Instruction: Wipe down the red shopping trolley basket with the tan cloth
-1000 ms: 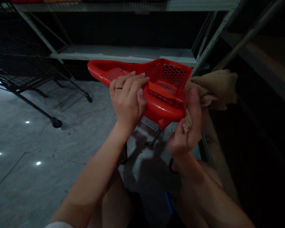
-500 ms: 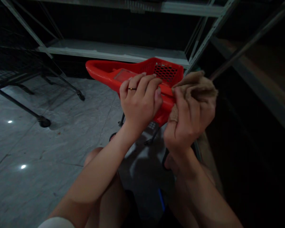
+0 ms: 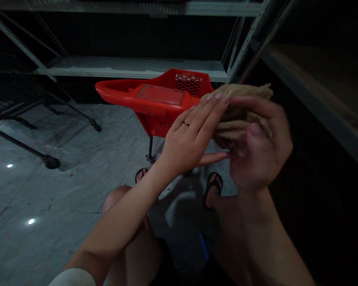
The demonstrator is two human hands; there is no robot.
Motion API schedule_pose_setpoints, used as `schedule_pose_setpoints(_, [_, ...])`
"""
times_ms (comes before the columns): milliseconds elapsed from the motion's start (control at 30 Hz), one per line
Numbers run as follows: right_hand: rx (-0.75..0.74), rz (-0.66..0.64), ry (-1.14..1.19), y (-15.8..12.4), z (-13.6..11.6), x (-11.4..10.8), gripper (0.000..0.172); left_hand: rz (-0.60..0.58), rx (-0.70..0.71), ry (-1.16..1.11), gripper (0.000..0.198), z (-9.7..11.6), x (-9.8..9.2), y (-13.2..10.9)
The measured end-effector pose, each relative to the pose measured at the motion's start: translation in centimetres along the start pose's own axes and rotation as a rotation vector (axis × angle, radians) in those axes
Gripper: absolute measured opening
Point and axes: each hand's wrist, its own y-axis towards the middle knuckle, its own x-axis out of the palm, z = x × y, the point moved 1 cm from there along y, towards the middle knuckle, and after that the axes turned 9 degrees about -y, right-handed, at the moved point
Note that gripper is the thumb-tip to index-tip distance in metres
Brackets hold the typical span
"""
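A crumpled tan cloth [image 3: 235, 126] is bunched between my two hands, in front of the right end of a red plastic shopping cart [image 3: 116, 93]. My right hand [image 3: 261, 147] curls around the cloth from the right, its thumb bent inward. From the left, my left hand [image 3: 187, 141], with a ring on one finger, lays its long fingers over the cloth while its thumb stretches underneath. The cart's near right part is hidden behind my hands. A clear rectangular panel [image 3: 161, 95] lies on the cart's handle section.
A white metal shelf rack [image 3: 131, 71] stands behind the cart. To the left is a dark wheeled frame [image 3: 20, 139]. A dark ledge [image 3: 313, 87] runs along the right. My feet in black flip-flops [image 3: 213, 186] rest on the grey tiled floor [image 3: 77, 186].
My left hand has come off the cart's handle and moved right onto the cloth. My right hand has lifted away from the cart with the cloth and turned. The view has shifted slightly right.
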Motion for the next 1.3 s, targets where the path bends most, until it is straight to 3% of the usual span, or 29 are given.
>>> schedule_pose_setpoints(67, [-0.103, -0.041, 0.039, 0.6, 0.9, -0.8, 0.039, -0.019, -0.041, 0.056, 0.051, -0.5, 0.4, -0.1])
schedule_pose_setpoints(167, [-0.139, -0.077, -0.040, 0.9, 2.6, -1.7, 0.042, 0.038, -0.184, 0.145, 0.034, -2.9, -0.3, -0.3])
schedule_pose_setpoints(267, [-0.187, -0.160, -0.297, 0.8, 3.7, -1.9, 0.038, 0.202, -0.310, 0.167, 0.037, -6.1, -2.3, -0.8])
schedule_pose_setpoints(367, [-0.199, -0.215, -0.407, 1.0, 4.2, -1.5, 0.038, 0.316, -0.306, 0.169, 0.045, -7.8, -3.4, -0.9])
schedule_pose_setpoints(467, [-0.182, -0.193, -0.415, 1.6, 4.6, -1.1, 0.040, 0.243, -0.174, 0.165, 0.036, -5.4, -2.1, -0.3])
schedule_pose_setpoints(600, [-0.179, -0.127, -0.499, 2.6, 5.7, -1.1, 0.048, 0.091, -0.102, 0.109, 0.035, 0.4, 2.3, 0.6])
schedule_pose_setpoints(667, [-0.172, -0.095, -0.469, 3.2, 6.7, -1.3, 0.049, -0.002, -0.063, 0.092, 0.036, 0.8, 3.8, 0.7])
schedule_pose_setpoints(733, [-0.162, -0.086, -0.411, 3.7, 7.7, -1.5, 0.046, -0.056, -0.048, 0.131, 0.034, -1.3, 3.6, 0.4])
schedule_pose_setpoints(800, [-0.169, -0.099, -0.379, 4.1, 8.3, -1.6, 0.041, -0.009, -0.079, 0.172, 0.031, -4.7, 1.9, -0.4])
schedule_pose_setpoints(900, [-0.229, -0.133, -0.395, 4.1, 8.3, -1.4, 0.038, 0.257, -0.150, 0.185, 0.030, -9.4, -1.9, -1.6])
schedule_pose_setpoints(967, [-0.267, -0.137, -0.404, 3.9, 7.9, -1.0, 0.038, 0.407, -0.218, 0.186, 0.034, -10.8, -3.5, -1.9])
schedule_pose_setpoints(1067, [-0.289, -0.119, -0.387, 3.4, 7.5, -0.2, 0.036, 0.469, -0.241, 0.188, 0.032, -8.7, -2.9, -1.1])
schedule_pose_setpoints(1133, [-0.301, -0.073, -0.364, 3.0, 7.4, 0.3, 0.036, 0.394, -0.186, 0.195, 0.027, -5.2, -0.5, -0.2])
schedule_pose_setpoints(1200, [-0.306, -0.001, -0.327, 2.6, 7.7, 0.6, 0.038, 0.209, -0.125, 0.164, 0.031, -1.7, 2.4, 0.7])
schedule_pose_setpoints(1300, [-0.311, 0.101, -0.280, 2.2, 8.1, 0.6, 0.039, 0.130, -0.040, 0.206, 0.041, 0.5, 4.3, 1.1])
